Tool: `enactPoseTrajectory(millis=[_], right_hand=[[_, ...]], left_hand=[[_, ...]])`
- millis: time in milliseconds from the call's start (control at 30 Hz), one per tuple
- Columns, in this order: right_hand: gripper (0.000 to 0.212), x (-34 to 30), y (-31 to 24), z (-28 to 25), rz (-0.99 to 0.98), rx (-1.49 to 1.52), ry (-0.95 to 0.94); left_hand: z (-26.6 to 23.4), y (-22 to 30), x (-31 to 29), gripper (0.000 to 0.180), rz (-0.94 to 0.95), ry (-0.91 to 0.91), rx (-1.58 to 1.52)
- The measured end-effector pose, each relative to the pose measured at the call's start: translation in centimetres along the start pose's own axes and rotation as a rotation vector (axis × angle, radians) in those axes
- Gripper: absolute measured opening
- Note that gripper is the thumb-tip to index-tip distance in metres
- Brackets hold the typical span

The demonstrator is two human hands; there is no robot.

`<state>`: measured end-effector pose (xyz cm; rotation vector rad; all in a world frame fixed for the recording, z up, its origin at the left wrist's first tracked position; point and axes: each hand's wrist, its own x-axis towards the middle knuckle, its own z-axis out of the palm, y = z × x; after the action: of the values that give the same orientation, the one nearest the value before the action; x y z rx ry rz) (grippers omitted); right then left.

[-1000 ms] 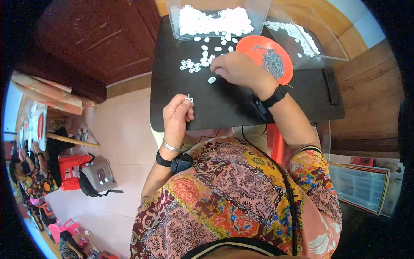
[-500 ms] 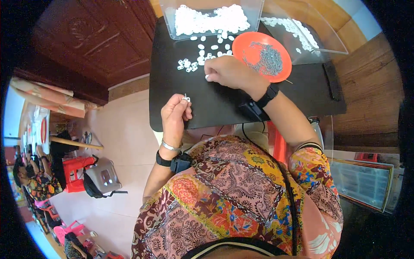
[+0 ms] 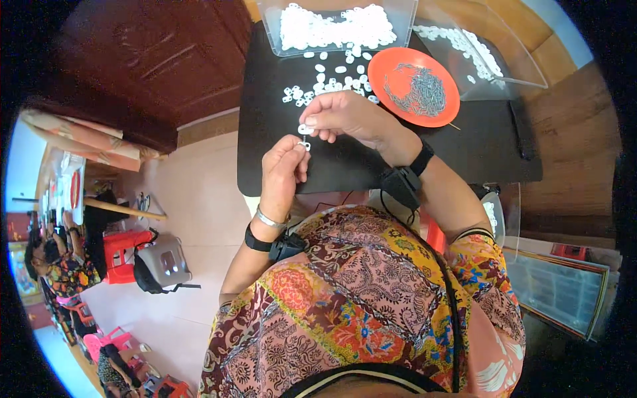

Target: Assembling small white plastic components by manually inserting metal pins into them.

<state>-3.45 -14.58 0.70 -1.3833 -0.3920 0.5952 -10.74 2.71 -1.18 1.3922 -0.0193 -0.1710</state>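
Observation:
Over the near left part of the black table (image 3: 371, 159), my two hands meet. My left hand (image 3: 281, 167) pinches a small white plastic piece with holes (image 3: 306, 146), and a thin metal screw or pin (image 3: 304, 138) stands up from it. Just above, the fingers of my right hand (image 3: 342, 118) grip a second white oval piece (image 3: 306, 129) at the pin's upper end. Whether the pin has entered this piece is too small to tell. Similar white pieces (image 3: 296, 93) lie loose beyond my hands.
A clear plastic bin (image 3: 273, 30) of white pieces stands at the far edge. To its right is an orange plate (image 3: 379, 74) with a heap of metal pins (image 3: 426, 93). More white pieces (image 3: 474, 53) lie by a clear sheet at far right.
My right hand has come nearer and slightly left, bringing its white piece over the pin. My left hand has shifted a little to the right in view, as has the whole table.

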Motion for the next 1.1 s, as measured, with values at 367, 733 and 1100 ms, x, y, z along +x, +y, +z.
enactPoseTrajectory(millis=[367,733,1100], right_hand=[[0.017,-0.1,0.8,0.4,-0.090,-0.057,0.051],[0.014,-0.5,1.0,1.1,-0.215,-0.226,0.113],[0.015,-0.7,0.9,1.1,-0.148,-0.188,0.133]], left_hand=[[-0.1,-0.3,-0.3,0.020,0.007,-0.004,0.024],[-0.2,-0.5,-0.1,0.021,0.012,0.016,0.107],[0.1,-0.4,-0.2,0.021,-0.004,0.038,0.122]])
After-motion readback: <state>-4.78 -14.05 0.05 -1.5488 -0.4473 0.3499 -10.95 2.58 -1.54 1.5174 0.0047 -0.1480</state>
